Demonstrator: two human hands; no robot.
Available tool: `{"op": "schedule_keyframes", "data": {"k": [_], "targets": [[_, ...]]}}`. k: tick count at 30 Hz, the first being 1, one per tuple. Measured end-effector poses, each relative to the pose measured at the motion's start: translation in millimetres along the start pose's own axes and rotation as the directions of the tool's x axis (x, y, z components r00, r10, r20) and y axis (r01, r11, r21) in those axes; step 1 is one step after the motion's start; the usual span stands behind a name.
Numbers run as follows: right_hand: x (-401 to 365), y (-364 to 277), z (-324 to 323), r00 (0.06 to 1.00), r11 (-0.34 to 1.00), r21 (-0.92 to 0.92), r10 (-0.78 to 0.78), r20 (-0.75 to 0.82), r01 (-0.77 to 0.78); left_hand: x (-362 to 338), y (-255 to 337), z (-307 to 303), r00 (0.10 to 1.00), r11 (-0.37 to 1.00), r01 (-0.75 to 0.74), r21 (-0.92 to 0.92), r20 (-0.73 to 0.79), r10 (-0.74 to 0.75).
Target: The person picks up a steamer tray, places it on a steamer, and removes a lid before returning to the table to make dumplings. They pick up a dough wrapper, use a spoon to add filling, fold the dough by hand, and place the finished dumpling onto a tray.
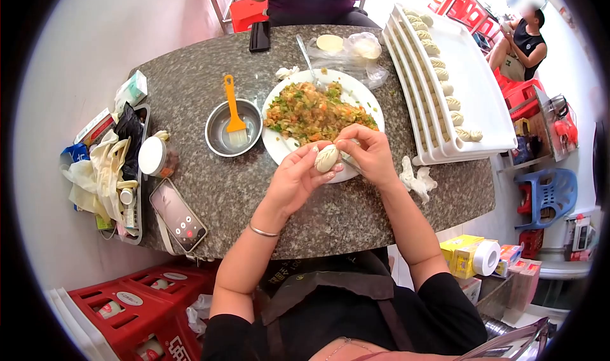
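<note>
Two hands over plate's point(274, 146) near rim: left fingers point(309, 160) pinch pleated dumpling point(326, 158), right fingers point(356, 144) closed at its open-side end, grip detail unclear. Filling point(314, 114) on plate. Bowl point(216, 134) with brush point(233, 110) left of plate; stacked trays point(438, 123) right. Phone point(260, 36) beyond plate.
</note>
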State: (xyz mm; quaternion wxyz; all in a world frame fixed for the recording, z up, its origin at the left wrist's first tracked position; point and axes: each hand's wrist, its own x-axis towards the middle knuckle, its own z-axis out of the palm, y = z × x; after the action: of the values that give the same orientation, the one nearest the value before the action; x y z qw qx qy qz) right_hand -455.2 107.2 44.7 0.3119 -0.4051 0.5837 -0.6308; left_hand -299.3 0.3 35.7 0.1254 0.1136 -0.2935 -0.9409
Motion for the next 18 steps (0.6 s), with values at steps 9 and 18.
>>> {"op": "schedule_keyframes", "data": {"k": [9, 18], "targets": [[-29.1, -81.0, -18.9, 0.923, 0.675, -0.632, -0.239, 0.301, 0.381, -5.2, -3.9, 7.5, 0.997, 0.983, 0.047, 0.175, 0.052, -0.057], [-33.7, -130.2, -193.9, 0.886, 0.723, -0.69, -0.306, -0.349, -0.022, -7.9, -4.7, 12.2, 0.994, 0.967, -0.053, 0.25, 0.103, 0.028]]}}
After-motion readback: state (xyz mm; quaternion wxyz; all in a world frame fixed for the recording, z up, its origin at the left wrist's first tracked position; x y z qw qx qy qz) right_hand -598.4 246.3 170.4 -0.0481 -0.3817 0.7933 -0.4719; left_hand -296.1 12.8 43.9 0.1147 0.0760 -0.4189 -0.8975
